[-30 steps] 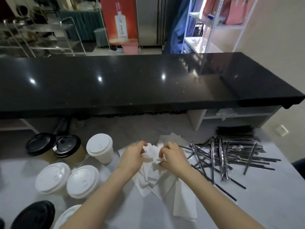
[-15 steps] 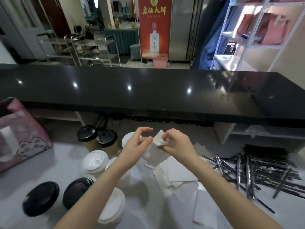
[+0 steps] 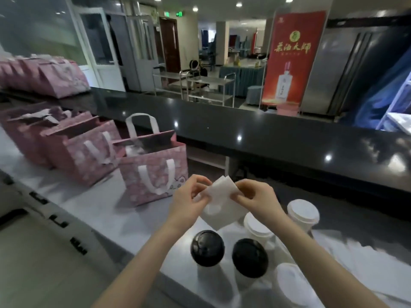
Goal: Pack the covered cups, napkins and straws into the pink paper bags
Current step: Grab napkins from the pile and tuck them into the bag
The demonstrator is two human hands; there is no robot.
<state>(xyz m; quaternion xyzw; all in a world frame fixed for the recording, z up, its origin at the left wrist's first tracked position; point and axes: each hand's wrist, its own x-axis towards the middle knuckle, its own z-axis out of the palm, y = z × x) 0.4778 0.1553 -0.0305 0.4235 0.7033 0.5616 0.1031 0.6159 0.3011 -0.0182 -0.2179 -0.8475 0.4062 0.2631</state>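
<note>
Pinching a white paper napkin [image 3: 223, 192] between them above the grey tabletop [image 3: 106, 205], left hand [image 3: 191, 196] and right hand [image 3: 255, 196] hover beside the open pink paper bag [image 3: 153, 172]; a black counter [image 3: 266, 138] runs behind.

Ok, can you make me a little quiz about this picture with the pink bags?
1. True or false: both hands hold the white napkin.
2. What colour are the lids of the two cups nearest the camera's centre: A white, B black, C pink?
3. On which side of the hands does the nearest pink bag stand?

Key: 1 true, left hand and right hand pinch it. 2 B, black-lidded cups. 3 left.
</note>
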